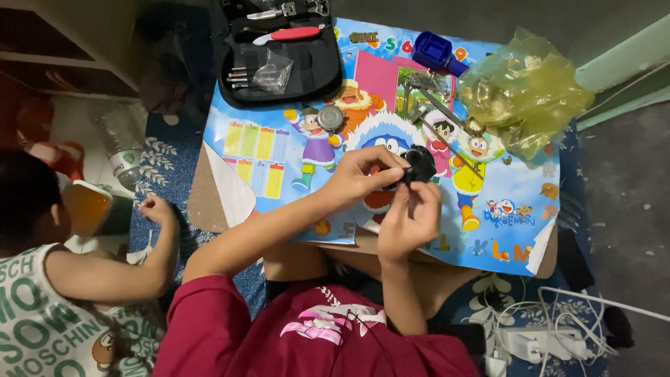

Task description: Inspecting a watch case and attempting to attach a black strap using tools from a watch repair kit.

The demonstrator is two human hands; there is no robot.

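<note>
I am holding a small black, rounded object up between both hands, just above the low worktop that is covered with a bright blue cartoon-printed mat. My left hand is closing its grip on the object's left side, thumb and fingers pinching it, while my right hand is coming up from below with its fingers curling against the object's underside. What the object is exactly, I cannot tell; it is too small and partly hidden by my fingers.

On the mat just to the left of my left hand, a small round grey metal disc is lying flat. Behind the object, slim metal hand tools are lying across the mat. At the far edge, an open black zip-up tool case is holding a red-handled tool and a little clear plastic bag. To its right a blue plastic block-shaped holder is sitting, and beside that a crumpled yellow-green transparent plastic bag.

Off to my left, another person in a white and green printed shirt is resting a bent arm on the patterned blue floor rug. White cables and a power strip are lying on the floor at my right.
</note>
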